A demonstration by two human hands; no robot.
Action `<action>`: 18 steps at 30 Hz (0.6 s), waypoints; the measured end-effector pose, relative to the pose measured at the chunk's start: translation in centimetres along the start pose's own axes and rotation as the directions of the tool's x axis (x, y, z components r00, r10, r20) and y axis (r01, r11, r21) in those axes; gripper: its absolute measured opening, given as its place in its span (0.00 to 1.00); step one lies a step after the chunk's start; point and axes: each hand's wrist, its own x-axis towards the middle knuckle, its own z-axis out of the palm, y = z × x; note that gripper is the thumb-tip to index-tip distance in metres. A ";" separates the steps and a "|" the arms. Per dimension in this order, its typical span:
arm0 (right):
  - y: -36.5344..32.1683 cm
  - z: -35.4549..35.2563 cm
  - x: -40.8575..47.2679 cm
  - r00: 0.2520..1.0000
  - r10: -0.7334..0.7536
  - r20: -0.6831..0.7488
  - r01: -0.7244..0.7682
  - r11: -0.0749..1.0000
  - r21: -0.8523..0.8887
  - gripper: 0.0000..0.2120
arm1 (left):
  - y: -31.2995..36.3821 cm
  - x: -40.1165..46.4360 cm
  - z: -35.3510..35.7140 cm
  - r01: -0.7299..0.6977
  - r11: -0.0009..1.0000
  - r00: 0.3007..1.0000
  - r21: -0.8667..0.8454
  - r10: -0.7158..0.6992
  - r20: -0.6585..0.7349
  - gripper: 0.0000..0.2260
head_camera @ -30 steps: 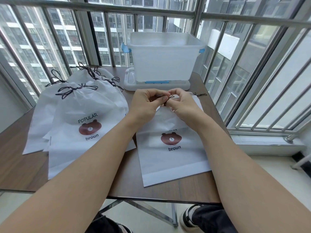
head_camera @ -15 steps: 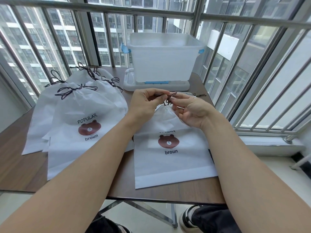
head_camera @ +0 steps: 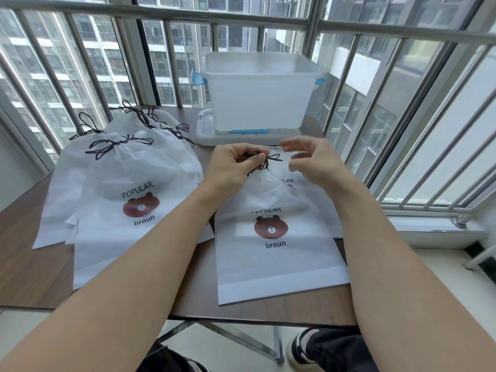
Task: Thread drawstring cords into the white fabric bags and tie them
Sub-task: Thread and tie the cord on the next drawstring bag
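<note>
A white fabric bag point(head_camera: 276, 253) with a brown bear print lies in front of me on the table, its mouth gathered shut. My left hand point(head_camera: 233, 167) pinches the dark drawstring cord point(head_camera: 269, 161) at the bag's neck. My right hand point(head_camera: 312, 162) hovers just right of the cord, fingers spread and blurred, holding nothing. Another white bag point(head_camera: 322, 189) lies partly under the front one. On the left lies a pile of several tied bags point(head_camera: 128, 189) with dark bows point(head_camera: 112, 146).
A translucent plastic box point(head_camera: 257, 95) with blue clips stands on its lid point(head_camera: 206, 132) at the back of the brown table point(head_camera: 32, 269). Window bars point(head_camera: 402, 108) enclose the back and right sides. My shoes show below the table's front edge.
My right hand has let go of the cord and drawn away to the right with fingers spread. The left hand keeps its pinch at the bag's neck.
</note>
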 end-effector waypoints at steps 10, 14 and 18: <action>-1.1 1.2 -0.5 0.988 -0.110 0.108 0.069 0.942 0.327 0.04 | 0.3 -0.3 0.2 0.012 0.997 1.000 -0.072 -0.012 0.005 0.07; -1.4 1.3 -0.7 0.984 -0.138 0.110 0.085 0.917 0.389 0.04 | 0.2 -0.1 0.0 0.058 0.989 0.998 -0.133 -0.062 -0.023 0.05; -1.3 1.4 -1.0 0.964 -0.135 0.229 0.048 0.937 0.347 0.09 | 0.3 -0.2 -0.1 0.121 0.969 0.993 -0.216 -0.120 0.020 0.05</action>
